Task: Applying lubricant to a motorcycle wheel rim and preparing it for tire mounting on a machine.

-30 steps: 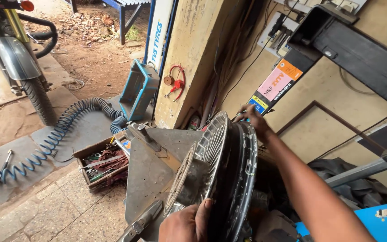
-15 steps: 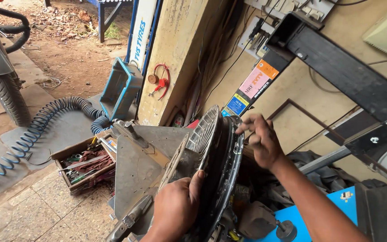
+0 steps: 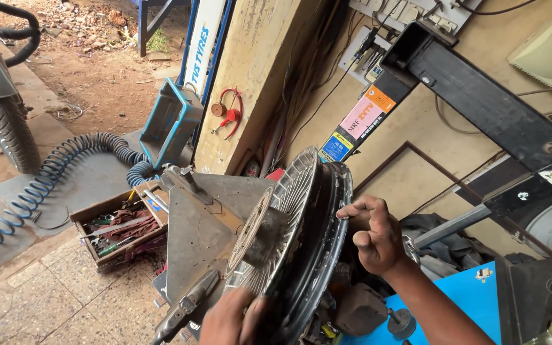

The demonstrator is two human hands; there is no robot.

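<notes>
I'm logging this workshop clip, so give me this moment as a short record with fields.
Setting: workshop floor beside a grey metal stand
Left hand: on the lower edge of the spoked wheel
Right hand: at the wheel's black rim, fingers curled
Wheel pose: upright on edge, tilted
Nearby: tool box, coiled blue air hose, motorcycle tyre

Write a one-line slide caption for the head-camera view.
Two bare hands, left hand low and right hand at the rim, grip a spoked wheel upright against a grey metal stand.
</notes>
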